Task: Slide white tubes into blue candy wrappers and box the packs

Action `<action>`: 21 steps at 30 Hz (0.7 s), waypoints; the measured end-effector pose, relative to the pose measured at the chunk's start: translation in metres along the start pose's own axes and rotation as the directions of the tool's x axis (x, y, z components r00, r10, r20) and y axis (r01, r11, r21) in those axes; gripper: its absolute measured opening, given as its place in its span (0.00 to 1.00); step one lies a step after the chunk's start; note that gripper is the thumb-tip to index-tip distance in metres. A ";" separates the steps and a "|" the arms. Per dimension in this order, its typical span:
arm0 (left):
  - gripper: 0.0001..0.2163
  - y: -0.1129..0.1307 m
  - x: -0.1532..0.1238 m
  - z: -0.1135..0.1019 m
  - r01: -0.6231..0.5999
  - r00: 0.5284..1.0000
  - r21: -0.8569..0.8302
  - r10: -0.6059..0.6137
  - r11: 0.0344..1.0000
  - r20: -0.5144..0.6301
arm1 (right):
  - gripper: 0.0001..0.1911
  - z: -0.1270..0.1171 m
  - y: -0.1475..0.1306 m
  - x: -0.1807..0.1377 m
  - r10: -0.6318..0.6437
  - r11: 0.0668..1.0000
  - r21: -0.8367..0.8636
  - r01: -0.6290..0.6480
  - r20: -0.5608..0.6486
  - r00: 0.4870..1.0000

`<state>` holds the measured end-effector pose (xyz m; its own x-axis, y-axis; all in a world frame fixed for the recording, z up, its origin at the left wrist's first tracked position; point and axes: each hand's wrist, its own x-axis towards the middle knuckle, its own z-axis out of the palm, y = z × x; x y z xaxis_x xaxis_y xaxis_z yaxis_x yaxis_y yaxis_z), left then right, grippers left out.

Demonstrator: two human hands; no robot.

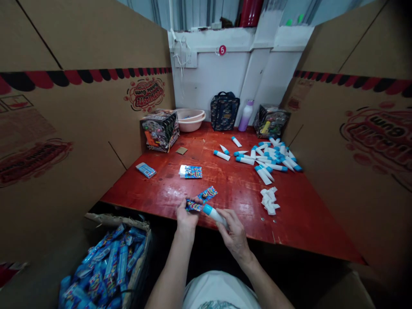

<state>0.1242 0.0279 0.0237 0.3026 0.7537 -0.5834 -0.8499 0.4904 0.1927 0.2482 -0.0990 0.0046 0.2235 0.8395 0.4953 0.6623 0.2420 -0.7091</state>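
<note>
Near the table's front edge, my left hand (pixel 186 219) is closed on a blue printed wrapper (pixel 194 206). My right hand (pixel 236 235) grips a white tube (pixel 219 218) by its body, its light blue cap pointing left at the wrapper. Cap and wrapper look close together; whether they touch I cannot tell. Just beyond my left fingers lies another blue printed wrapper (pixel 209 193). Farther back sits a small stack of printed wrappers (pixel 193 172), with a blue-and-white packet (pixel 146 170) to its left. Many white tubes with blue caps (pixel 273 159) lie heaped at the right.
Below the table at left, an open carton (pixel 146 240) is full of wrapped blue tubes. Crumpled tissue (pixel 269 201) lies on the right. Along the back stand display boxes (pixel 162 128), pink basins (pixel 190 124), a dark bag (pixel 224 112) and a purple bottle (pixel 246 116). Cardboard walls flank both sides.
</note>
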 end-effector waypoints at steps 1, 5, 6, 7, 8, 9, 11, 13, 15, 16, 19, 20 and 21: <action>0.17 0.000 0.000 0.000 -0.004 1.000 -0.001 0.004 1.000 0.001 | 0.18 0.001 0.006 0.000 0.014 0.999 -0.035 -0.015 -0.005 1.000; 0.17 -0.001 0.000 -0.002 -0.042 0.999 0.002 0.042 0.999 0.028 | 0.17 0.002 0.040 0.004 0.085 0.959 -0.273 -0.079 0.011 0.996; 0.16 -0.002 -0.001 -0.003 -0.065 0.996 0.014 0.064 0.998 0.055 | 0.17 0.003 0.046 0.006 0.100 0.939 -0.332 -0.092 0.006 0.995; 0.15 -0.004 -0.002 -0.003 -0.099 0.992 0.034 0.096 0.995 0.087 | 0.17 0.003 0.049 0.007 0.110 0.920 -0.377 -0.107 -0.016 0.994; 0.14 -0.006 -0.004 -0.003 -0.144 0.983 0.061 0.136 0.988 0.121 | 0.17 0.003 0.049 0.009 0.116 0.907 -0.401 -0.126 -0.050 0.992; 0.12 -0.009 -0.006 -0.003 -0.194 0.972 0.089 0.179 0.977 0.152 | 0.17 0.002 0.045 0.011 0.118 0.907 -0.396 -0.143 -0.087 0.989; 0.09 -0.016 -0.010 -0.003 -0.261 0.952 0.146 0.230 0.954 0.200 | 0.17 0.002 0.030 0.017 0.121 0.945 -0.292 -0.150 -0.115 0.986; 0.07 -0.022 -0.014 -0.001 -0.257 0.949 0.201 0.207 0.945 0.238 | 0.15 0.005 0.012 0.024 0.127 0.989 -0.075 -0.129 -0.030 0.991; 0.04 -0.027 -0.015 0.000 -0.204 0.961 0.269 0.140 0.941 0.238 | 0.12 0.010 -0.001 0.032 0.156 0.971 0.167 -0.173 0.110 0.982; 0.03 -0.028 -0.015 0.000 -0.178 0.968 0.307 0.110 0.935 0.228 | 0.10 0.013 -0.004 0.036 0.192 0.932 0.277 -0.235 0.171 0.966; 0.07 -0.028 -0.012 -0.001 -0.121 0.970 0.378 0.028 0.918 0.241 | 0.13 0.025 0.005 0.044 0.296 0.733 0.539 -0.416 0.297 0.908; 0.09 -0.027 -0.010 -0.002 -0.098 0.966 0.392 -0.007 0.915 0.257 | 0.15 0.029 0.011 0.045 0.307 0.672 0.599 -0.437 0.311 0.899; 0.10 -0.026 -0.008 -0.003 -0.074 0.963 0.406 -0.041 0.911 0.266 | 0.16 0.033 0.018 0.045 0.303 0.629 0.641 -0.440 0.319 0.898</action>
<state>0.1427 0.0082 0.0209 0.4411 0.8222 -0.3597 -0.6210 0.5690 0.5391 0.2466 -0.0404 -0.0024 0.1735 0.9823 0.0701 -0.1403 0.0951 -0.9855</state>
